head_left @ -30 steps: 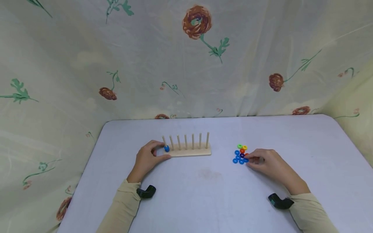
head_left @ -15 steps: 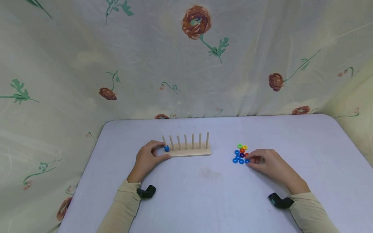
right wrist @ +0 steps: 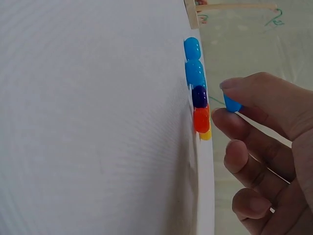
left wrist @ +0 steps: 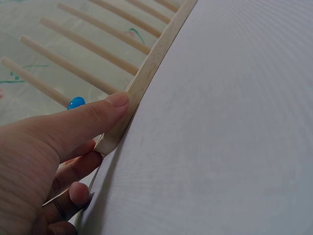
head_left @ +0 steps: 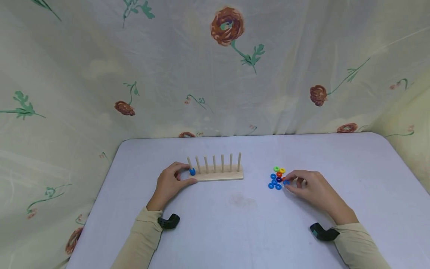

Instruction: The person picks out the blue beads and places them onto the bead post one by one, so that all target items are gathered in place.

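A pale wooden peg rack point(head_left: 220, 176) with several upright pegs stands left of the table's middle. My left hand point(head_left: 169, 184) grips its left end, thumb on the front edge. Blue beads point(head_left: 192, 172) sit low on the leftmost peg, partly hidden by the fingers in the left wrist view. Over on the right, my right hand point(head_left: 309, 187) pinches a blue ring-shaped bead point(right wrist: 231, 104) between thumb and forefinger, lifted off the table. Beside it lie loose ring beads: several blue point(head_left: 271, 185), a purple point(head_left: 279, 179), a green point(head_left: 276, 169), a yellow point(head_left: 282, 170) and orange-red ones point(head_left: 279, 174).
The white-covered table point(head_left: 235, 231) reaches back to a hanging flowered cloth point(head_left: 168, 59). Black wrist cameras point(head_left: 169, 222) are strapped at both sleeves. A faint stain point(head_left: 242, 200) marks the tablecloth between the hands.
The right hand has taken hold of the blue bead at the pile's right edge and raised it slightly. The left hand and the rack have stayed still.
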The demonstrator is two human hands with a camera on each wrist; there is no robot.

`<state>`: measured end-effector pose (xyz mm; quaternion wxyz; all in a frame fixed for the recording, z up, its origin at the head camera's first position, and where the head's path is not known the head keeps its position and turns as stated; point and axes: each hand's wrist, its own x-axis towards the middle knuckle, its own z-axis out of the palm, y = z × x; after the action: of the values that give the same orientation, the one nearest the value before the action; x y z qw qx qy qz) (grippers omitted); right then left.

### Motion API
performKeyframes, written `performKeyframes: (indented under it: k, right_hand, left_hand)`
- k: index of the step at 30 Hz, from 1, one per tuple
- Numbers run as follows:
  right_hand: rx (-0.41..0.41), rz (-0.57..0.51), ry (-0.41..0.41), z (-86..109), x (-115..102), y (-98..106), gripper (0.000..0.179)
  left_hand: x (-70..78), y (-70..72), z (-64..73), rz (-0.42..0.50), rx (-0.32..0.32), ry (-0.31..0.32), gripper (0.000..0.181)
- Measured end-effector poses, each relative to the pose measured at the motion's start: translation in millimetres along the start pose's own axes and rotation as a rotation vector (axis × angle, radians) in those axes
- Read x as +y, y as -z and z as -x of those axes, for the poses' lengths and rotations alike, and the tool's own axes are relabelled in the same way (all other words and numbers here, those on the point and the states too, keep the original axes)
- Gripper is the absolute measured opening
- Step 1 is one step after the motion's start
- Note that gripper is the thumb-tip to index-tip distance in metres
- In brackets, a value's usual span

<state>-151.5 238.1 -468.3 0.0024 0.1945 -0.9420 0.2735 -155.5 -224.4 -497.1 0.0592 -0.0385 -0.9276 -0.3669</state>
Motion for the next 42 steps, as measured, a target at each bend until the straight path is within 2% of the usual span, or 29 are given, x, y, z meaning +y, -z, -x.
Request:
performKeyframes:
  k: [12,18,24,32,42]
  right_hand:
    - [0.049,0.022,0.032,-2.2,-4.0,3.3,0.019]
    - [0.085,0.021,0.071,-11.3,-11.4,7.3,0.021]
    - [0.111,-0.006,0.141,-26.4,-26.0,7.2,0.024]
    - [0.128,-0.054,0.163,-46.7,-51.2,5.4,0.023]
    - [0.219,-0.131,0.248,-70.7,-79.3,2.4,0.020]
  left_hand:
    - [-0.1,0.5,-0.5,0.005,0.003,-0.007,0.051]
    - [-1.0,0.5,-1.1,0.008,0.006,-0.007,0.052]
    - [-2.1,0.3,-1.0,0.016,0.007,-0.012,0.053]
    - [-3.7,-0.3,-1.4,0.011,0.005,-0.018,0.052]
    - [-4.2,-1.4,-1.3,0.005,0.008,-0.023,0.051]
